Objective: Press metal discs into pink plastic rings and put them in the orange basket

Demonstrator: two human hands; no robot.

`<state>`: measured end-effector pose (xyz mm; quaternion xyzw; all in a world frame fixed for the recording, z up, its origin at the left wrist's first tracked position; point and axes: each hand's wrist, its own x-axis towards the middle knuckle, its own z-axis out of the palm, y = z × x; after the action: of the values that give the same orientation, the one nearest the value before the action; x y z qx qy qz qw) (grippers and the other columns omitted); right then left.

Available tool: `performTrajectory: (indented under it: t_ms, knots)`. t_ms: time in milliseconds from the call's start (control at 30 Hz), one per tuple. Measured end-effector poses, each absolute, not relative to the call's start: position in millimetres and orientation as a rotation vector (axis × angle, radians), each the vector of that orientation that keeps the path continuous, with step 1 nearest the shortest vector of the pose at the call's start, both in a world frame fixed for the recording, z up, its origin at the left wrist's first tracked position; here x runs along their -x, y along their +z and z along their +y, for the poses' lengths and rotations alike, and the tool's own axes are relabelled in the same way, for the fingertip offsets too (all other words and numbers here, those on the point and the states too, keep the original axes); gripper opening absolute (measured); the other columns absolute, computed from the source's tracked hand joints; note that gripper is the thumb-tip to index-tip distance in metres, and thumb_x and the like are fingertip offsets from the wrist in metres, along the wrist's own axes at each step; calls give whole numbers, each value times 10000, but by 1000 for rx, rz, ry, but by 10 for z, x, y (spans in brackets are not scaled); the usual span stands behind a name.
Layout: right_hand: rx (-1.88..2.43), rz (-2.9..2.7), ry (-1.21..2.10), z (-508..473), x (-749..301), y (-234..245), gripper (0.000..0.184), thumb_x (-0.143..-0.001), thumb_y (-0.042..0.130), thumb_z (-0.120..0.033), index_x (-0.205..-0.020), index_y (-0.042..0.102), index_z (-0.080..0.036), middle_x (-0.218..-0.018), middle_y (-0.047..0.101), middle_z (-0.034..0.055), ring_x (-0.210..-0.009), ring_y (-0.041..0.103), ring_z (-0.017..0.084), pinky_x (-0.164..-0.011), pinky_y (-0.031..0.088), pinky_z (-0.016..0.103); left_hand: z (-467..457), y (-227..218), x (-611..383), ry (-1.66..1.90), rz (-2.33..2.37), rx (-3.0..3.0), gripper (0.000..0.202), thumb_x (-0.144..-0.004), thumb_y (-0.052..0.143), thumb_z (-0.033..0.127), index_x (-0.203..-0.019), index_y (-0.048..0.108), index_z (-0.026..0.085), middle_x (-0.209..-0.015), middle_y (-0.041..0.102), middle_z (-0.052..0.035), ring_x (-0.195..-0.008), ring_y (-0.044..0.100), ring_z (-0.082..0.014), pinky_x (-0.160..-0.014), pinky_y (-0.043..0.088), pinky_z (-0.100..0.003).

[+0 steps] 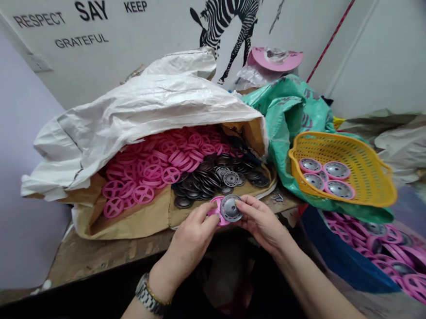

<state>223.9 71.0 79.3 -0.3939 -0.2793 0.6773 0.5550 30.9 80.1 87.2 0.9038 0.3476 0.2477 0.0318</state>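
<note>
Near the table's front edge, my left hand pinches a pink plastic wheel ring. My right hand holds a grey round hub disc between thumb and fingers, partly overlapping the pink ring. Whether the two parts are joined I cannot tell. Just beyond my hands, a white sack lies open on its side. Pink spoked rings are heaped inside it, with dark hub discs piled at the right of its mouth.
To the right, a yellow basket holds several pink-rimmed grey wheels and rests on a green bag. Below it, a blue container is full of pink wheels. Small metal pieces lie on the wooden table.
</note>
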Motion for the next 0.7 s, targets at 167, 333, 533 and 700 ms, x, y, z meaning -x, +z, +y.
performTrajectory:
  t_ms: [167, 333, 533, 700]
  knots:
    - [893, -623, 1602, 602, -2231, 784, 316, -636, 863, -412, -747, 670, -188, -767, 666, -11, -720, 580, 125, -697, 494, 257, 698, 789, -354, 947, 1033, -2379, 140, -968, 484, 214, -1018, 609, 176, -1245, 589, -128, -1171, 573, -233, -993, 510, -398]
    - [912, -677, 1468, 527, -2276, 699, 291, -687, 829, -433, -774, 682, -198, -787, 662, -5, -739, 564, 132, -675, 453, 242, 529, 731, -443, 1023, 1034, -1430, 170, -935, 542, 348, -925, 576, 182, -860, 620, -19, -743, 648, -141, -648, 580, -258]
    - [1049, -905, 1241, 393, -2202, 581, 269, -766, 757, -443, -763, 649, -197, -734, 653, -10, -695, 543, 142, -670, 422, 259, 346, 755, -576, 1042, 909, -921, 295, -847, 668, 415, -968, 579, 160, -819, 622, 1, -656, 647, -108, -596, 579, -224]
    - [1046, -977, 1196, 287, -2127, 600, 252, -763, 755, -405, -906, 647, -228, -808, 704, -4, -761, 618, 174, -733, 471, 282, 256, 743, -613, 1009, 892, -917, 363, -824, 693, 436, -1023, 587, 150, -834, 654, -24, -659, 654, -118, -594, 581, -229]
